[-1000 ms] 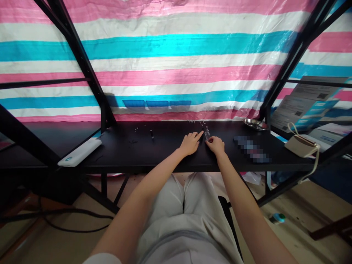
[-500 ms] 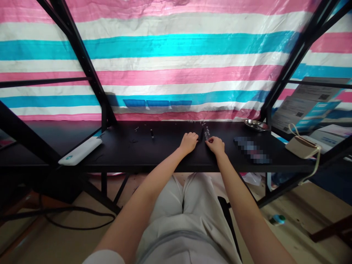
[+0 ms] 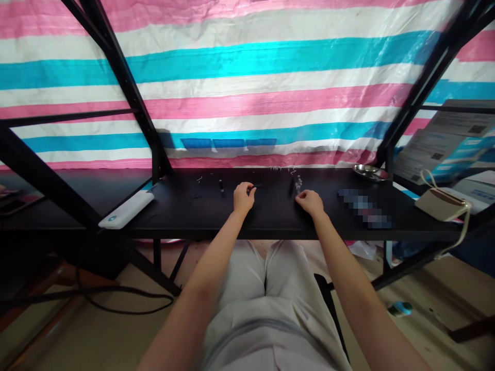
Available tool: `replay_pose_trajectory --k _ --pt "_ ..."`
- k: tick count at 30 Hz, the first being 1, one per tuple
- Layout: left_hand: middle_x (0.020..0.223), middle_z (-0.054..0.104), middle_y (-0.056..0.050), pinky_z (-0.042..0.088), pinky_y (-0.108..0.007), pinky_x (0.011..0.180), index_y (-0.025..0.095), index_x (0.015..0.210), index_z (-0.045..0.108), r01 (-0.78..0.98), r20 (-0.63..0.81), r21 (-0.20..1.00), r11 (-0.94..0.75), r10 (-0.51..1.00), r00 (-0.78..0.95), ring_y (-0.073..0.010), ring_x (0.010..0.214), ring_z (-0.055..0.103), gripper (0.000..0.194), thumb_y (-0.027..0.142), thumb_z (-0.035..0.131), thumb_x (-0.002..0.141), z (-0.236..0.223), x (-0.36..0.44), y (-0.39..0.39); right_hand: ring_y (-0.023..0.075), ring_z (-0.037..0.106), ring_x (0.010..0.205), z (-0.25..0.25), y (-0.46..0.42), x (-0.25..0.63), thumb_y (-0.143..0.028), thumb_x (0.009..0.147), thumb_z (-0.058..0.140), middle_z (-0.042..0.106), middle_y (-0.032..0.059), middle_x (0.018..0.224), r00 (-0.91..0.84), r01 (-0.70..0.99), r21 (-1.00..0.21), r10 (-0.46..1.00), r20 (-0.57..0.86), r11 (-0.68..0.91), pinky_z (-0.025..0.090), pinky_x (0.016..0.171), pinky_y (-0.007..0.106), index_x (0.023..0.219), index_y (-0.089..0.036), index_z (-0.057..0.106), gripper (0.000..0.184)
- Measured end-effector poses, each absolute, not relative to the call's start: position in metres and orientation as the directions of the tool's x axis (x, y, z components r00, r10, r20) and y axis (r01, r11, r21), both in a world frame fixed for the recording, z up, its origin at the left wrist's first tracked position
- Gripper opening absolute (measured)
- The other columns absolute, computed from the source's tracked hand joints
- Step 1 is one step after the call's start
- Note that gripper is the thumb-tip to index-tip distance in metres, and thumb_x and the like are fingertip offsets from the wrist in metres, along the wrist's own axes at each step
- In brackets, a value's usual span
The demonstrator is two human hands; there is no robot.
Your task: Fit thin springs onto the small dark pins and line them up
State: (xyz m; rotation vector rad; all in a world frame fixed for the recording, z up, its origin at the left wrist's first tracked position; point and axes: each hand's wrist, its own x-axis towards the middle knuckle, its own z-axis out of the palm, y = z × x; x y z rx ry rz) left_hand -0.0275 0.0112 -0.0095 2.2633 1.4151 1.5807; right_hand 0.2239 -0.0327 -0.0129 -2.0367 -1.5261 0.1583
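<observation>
My left hand is over the middle of the black tabletop, its fingers pinched on a thin black piece too small to name. Further right, my right hand has its thumb and finger closed at the near end of a knobbly grey cluster. What the cluster is made of cannot be told. A slim black stick lies just left of the cluster, apart from my left hand. Left of my left hand is a small black tube with a pale band.
On the left lies a white oblong device. To the right are a metal dish, a blurred-out item and a beige pouch with a strap. Black frame posts flank the table before a striped sheet.
My left hand has drawn away leftward from the black stick and cluster, a thin black piece now showing at its fingers. My right hand stays by the cluster. The view has shifted slightly.
</observation>
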Motion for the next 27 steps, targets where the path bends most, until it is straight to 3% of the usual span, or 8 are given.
replay_pose_trajectory --k 5,7,12,20,27 --pt "0.081 0.060 -0.003 0.044 -0.030 0.073 0.017 0.081 0.058 0.594 0.738 0.511 -0.621 0.671 0.067 -0.0154 0.072 0.054 0.004 0.015 0.058 0.078 -0.009 -0.029 0.012 0.0130 0.054 0.069 0.000 -0.030 0.193 -0.028 0.073 0.056 0.060 0.0020 0.078 0.010 0.871 -0.432 0.873 0.488 0.232 0.036 0.061 0.023 0.074 -0.019 0.060 0.009" --pt "0.081 0.060 -0.004 0.044 -0.030 0.073 0.018 0.081 0.058 0.584 0.739 0.515 -0.628 0.670 0.067 -0.0154 0.072 0.053 0.004 0.015 0.057 0.078 -0.008 -0.030 0.012 0.0131 0.053 0.069 0.006 -0.023 0.175 -0.028 0.076 0.053 0.059 0.0023 0.080 -0.026 0.867 -0.395 0.819 0.573 0.304 0.035 0.061 0.023 0.075 -0.019 0.058 0.010" --pt "0.082 0.060 -0.004 0.045 -0.030 0.073 0.018 0.083 0.059 0.560 0.746 0.527 -0.639 0.663 0.054 -0.0151 0.072 0.053 0.005 0.015 0.057 0.078 -0.007 -0.032 0.011 0.0159 0.052 0.073 0.006 -0.007 0.141 -0.030 0.086 0.042 0.058 0.0064 0.085 0.024 0.890 -0.337 0.708 0.706 0.306 0.034 0.062 0.026 0.085 -0.018 0.054 0.017" --pt "0.082 0.060 -0.003 0.045 -0.030 0.074 0.018 0.084 0.060 0.536 0.764 0.526 -0.660 0.644 0.043 -0.0146 0.071 0.054 0.005 0.017 0.057 0.079 -0.009 -0.032 0.013 0.0178 0.051 0.075 -0.011 -0.008 0.140 -0.024 0.086 0.043 0.060 0.0072 0.082 -0.088 0.957 -0.166 0.786 0.613 0.237 0.028 0.064 0.028 0.082 -0.017 0.053 0.013" --pt "0.082 0.060 -0.003 0.045 -0.030 0.075 0.018 0.084 0.060 0.538 0.760 0.531 -0.655 0.649 0.040 -0.0145 0.072 0.054 0.006 0.017 0.057 0.080 -0.010 -0.031 0.014 0.0170 0.052 0.077 -0.012 -0.008 0.139 -0.023 0.086 0.043 0.060 0.0065 0.084 -0.125 0.973 -0.087 0.812 0.570 0.211 0.026 0.065 0.028 0.081 -0.017 0.052 0.012"
